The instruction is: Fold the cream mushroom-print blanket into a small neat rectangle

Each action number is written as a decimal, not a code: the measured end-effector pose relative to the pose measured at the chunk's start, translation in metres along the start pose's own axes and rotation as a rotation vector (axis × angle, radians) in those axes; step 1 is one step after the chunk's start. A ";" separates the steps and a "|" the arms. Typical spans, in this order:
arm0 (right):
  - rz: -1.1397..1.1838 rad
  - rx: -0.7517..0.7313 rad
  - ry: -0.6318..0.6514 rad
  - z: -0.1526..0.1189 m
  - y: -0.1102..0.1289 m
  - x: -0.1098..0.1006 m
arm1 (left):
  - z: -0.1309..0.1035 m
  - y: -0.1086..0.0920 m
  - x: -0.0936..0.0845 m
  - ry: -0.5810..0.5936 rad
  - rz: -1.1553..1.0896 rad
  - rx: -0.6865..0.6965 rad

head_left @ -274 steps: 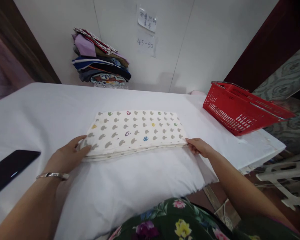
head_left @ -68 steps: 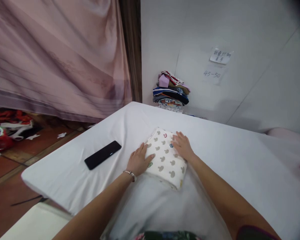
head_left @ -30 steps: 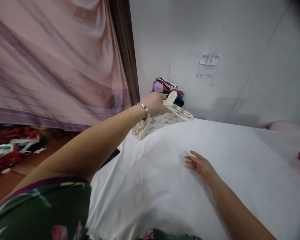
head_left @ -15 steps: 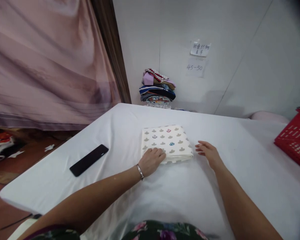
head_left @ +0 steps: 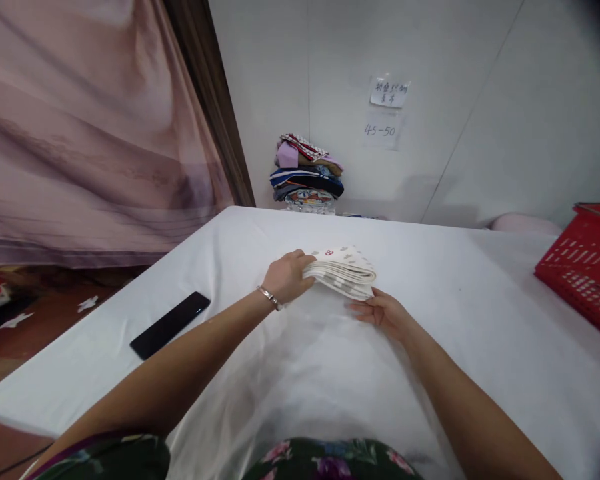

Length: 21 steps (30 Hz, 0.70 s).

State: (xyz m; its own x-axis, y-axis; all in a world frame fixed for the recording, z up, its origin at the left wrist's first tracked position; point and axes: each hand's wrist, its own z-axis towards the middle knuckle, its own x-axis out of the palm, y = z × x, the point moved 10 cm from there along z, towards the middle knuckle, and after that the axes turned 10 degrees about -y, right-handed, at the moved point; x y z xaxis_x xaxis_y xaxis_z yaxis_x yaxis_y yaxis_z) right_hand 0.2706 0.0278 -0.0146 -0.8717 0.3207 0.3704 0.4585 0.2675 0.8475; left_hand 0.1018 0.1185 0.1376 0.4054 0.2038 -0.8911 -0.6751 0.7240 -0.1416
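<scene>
A folded white cloth (head_left: pixel 347 263) with grey and red printed motifs is raised at its front edge, so its stacked layers show. My left hand (head_left: pixel 287 277) is closed on its left front side, fingers on top and thumb below. At the front right corner, my right hand (head_left: pixel 384 315) pinches the lower layer between thumb and finger, while its other fingers stretch out under the edge. Part of the cloth's left side is hidden behind my left hand.
The cloth lies over a white-covered table (head_left: pixel 460 287). A black phone (head_left: pixel 170 325) rests at the left, and a red plastic basket (head_left: pixel 583 267) stands at the right. Behind the table are a stack of folded fabrics (head_left: pixel 307 175) and a wall; a pink curtain (head_left: pixel 95 133) hangs at the left.
My left hand has gone from resting on the cloth to gripping and lifting its front left side. My right hand has moved left, from beside the cloth to its corner.
</scene>
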 end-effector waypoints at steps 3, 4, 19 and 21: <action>0.112 -0.014 0.007 0.002 0.007 -0.002 | -0.011 -0.009 0.006 0.014 0.047 0.066; 0.125 -0.031 0.001 0.003 0.012 -0.006 | -0.017 -0.015 0.011 0.021 0.070 0.106; -0.291 -0.051 -0.384 -0.002 0.016 -0.052 | -0.091 -0.063 0.060 0.032 0.173 0.422; -0.313 -0.053 -0.375 -0.004 0.019 -0.055 | -0.096 -0.058 0.057 0.046 0.144 0.373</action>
State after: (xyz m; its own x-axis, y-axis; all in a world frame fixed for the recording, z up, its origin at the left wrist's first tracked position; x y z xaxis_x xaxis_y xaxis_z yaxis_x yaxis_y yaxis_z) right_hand 0.3268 0.0119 -0.0179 -0.8396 0.5400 -0.0594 0.1664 0.3598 0.9181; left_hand 0.1050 0.0250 0.0536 0.2890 0.2971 -0.9101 -0.4493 0.8815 0.1451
